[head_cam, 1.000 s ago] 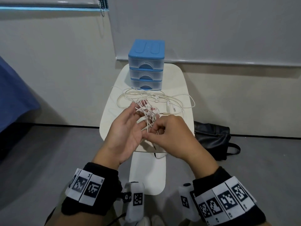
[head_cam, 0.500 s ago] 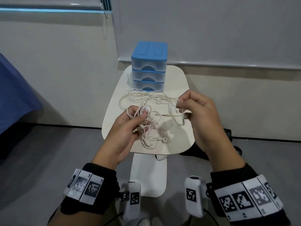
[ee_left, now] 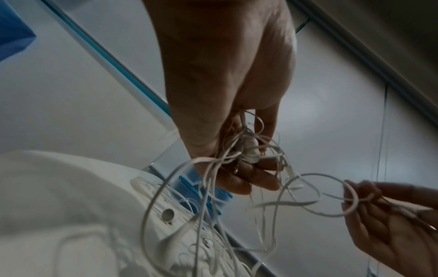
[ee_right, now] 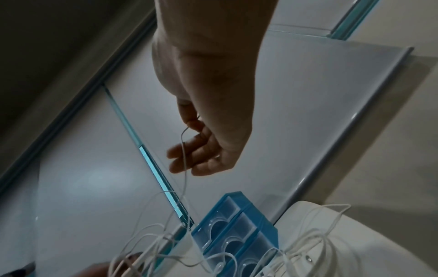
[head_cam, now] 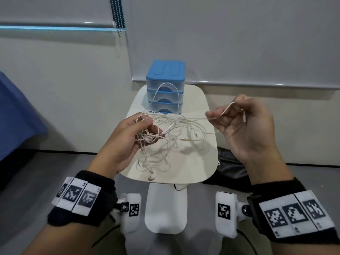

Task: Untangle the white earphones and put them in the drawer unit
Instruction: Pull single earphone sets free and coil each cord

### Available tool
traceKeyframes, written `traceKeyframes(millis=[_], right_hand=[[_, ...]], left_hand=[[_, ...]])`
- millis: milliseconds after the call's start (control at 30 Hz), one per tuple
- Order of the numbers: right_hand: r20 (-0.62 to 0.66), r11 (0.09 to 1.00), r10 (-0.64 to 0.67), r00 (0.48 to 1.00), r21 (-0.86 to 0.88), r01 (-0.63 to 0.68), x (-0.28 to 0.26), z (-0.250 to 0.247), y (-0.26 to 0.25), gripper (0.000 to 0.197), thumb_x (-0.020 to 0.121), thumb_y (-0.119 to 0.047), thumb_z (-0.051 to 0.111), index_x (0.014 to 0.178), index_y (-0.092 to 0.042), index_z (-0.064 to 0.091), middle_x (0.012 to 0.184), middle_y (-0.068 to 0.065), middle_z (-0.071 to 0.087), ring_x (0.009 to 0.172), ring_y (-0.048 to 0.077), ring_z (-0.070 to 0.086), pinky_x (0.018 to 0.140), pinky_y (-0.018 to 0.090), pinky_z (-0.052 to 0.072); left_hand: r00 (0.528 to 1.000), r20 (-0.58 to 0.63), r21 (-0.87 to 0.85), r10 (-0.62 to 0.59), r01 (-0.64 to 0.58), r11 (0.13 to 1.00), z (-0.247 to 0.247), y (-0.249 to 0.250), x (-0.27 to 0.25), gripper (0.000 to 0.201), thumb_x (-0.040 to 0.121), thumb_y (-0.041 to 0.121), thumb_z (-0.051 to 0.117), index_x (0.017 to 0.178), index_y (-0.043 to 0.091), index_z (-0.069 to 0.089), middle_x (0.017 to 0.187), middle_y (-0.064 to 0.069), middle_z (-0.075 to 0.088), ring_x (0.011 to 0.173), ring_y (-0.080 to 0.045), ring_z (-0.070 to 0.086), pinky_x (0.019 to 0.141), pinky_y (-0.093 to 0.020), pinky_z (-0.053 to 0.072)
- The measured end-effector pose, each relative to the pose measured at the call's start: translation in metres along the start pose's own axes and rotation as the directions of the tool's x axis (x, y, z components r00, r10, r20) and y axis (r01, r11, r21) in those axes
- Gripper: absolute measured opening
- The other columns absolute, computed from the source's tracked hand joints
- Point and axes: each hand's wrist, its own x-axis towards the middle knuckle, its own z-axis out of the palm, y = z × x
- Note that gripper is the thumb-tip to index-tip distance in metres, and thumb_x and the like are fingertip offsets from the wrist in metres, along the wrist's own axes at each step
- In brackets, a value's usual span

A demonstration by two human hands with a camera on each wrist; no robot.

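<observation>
The white earphones [head_cam: 166, 142] are a loose tangle held above the small white table [head_cam: 200, 168]. My left hand [head_cam: 150, 128] grips the knotted bundle [ee_left: 251, 150] with thumb and curled fingers. Loops hang down from it, and one earbud [head_cam: 151, 178] dangles near the table's front edge. My right hand [head_cam: 226, 111] is up at the right, pinching a single strand [ee_right: 183, 165] stretched sideways from the bundle. The jack plug [head_cam: 184, 139] hangs free between my hands. The blue drawer unit [head_cam: 165, 85] stands at the table's far edge with all three drawers closed, and a cable loop arches in front of it.
A black bag [head_cam: 230, 168] lies on the floor right of the table. The table's white pedestal base [head_cam: 165, 208] stands between my wrists. Blue cloth [head_cam: 16, 115] fills the far left. A bead cord [head_cam: 119, 15] hangs from the blind on the wall.
My right hand has left the bundle and moved up and right, drawing one strand out. The left hand has kept its grip on the knot and risen slightly.
</observation>
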Motion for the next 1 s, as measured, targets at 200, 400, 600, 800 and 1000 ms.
traceKeyframes(millis=[200, 400, 600, 800, 1000], right_hand=[[0.061, 0.94, -0.004, 0.998, -0.341, 0.024, 0.004, 0.013, 0.0, 0.024, 0.105, -0.015, 0.045, 0.081, -0.019, 0.046, 0.087, 0.013, 0.072, 0.093, 0.028, 0.069, 0.082, 0.04, 0.05], [0.055, 0.615, -0.028, 0.998, -0.786, 0.06, 0.031, 0.017, 0.01, 0.015, 0.094, -0.019, 0.065, 0.079, -0.015, 0.064, 0.095, 0.008, 0.071, 0.082, 0.014, 0.055, 0.076, 0.035, 0.043], [0.039, 0.302, 0.043, 0.998, -0.953, 0.024, 0.026, 0.004, 0.025, 0.028, 0.094, -0.017, 0.066, 0.12, -0.027, 0.07, 0.129, -0.006, 0.057, 0.105, 0.01, 0.052, 0.085, 0.025, 0.038], [0.109, 0.562, -0.122, 0.987, -0.812, 0.159, 0.001, 0.0, 0.035, 0.014, 0.093, -0.039, 0.07, 0.092, -0.025, 0.071, 0.114, -0.005, 0.058, 0.105, 0.009, 0.057, 0.087, 0.022, 0.04], [0.224, 0.328, 0.127, 0.966, -0.929, 0.173, -0.005, 0.0, 0.053, 0.018, 0.082, -0.036, 0.083, 0.088, -0.024, 0.07, 0.1, -0.009, 0.054, 0.098, 0.01, 0.054, 0.083, 0.022, 0.041]], left_hand=[[0.997, 0.063, 0.139, -0.055, 0.045, 0.989, 0.008, 0.01, 0.008, 0.02, 0.104, 0.014, 0.056, 0.085, 0.013, 0.062, 0.075, -0.007, 0.063, 0.067, -0.022, 0.067, 0.073, -0.034, 0.06], [0.988, 0.113, 0.17, -0.101, 0.081, 0.982, 0.016, 0.015, 0.014, 0.025, 0.106, 0.017, 0.055, 0.082, 0.013, 0.062, 0.075, -0.006, 0.062, 0.065, -0.021, 0.068, 0.079, -0.038, 0.06], [0.987, 0.114, 0.135, -0.112, 0.097, 0.986, 0.015, 0.017, 0.016, 0.027, 0.106, 0.018, 0.055, 0.08, 0.015, 0.062, 0.075, -0.006, 0.062, 0.069, -0.024, 0.069, 0.073, -0.034, 0.063], [0.987, 0.094, 0.079, -0.133, 0.125, 0.989, 0.013, 0.012, 0.015, 0.019, 0.106, 0.017, 0.055, 0.089, 0.01, 0.061, 0.073, -0.005, 0.062, 0.065, -0.024, 0.069, 0.07, -0.035, 0.064], [0.991, 0.054, 0.047, -0.122, 0.12, 0.992, 0.012, 0.009, 0.018, 0.017, 0.105, 0.016, 0.055, 0.09, 0.009, 0.061, 0.072, -0.005, 0.063, 0.064, -0.025, 0.071, 0.072, -0.035, 0.062]])
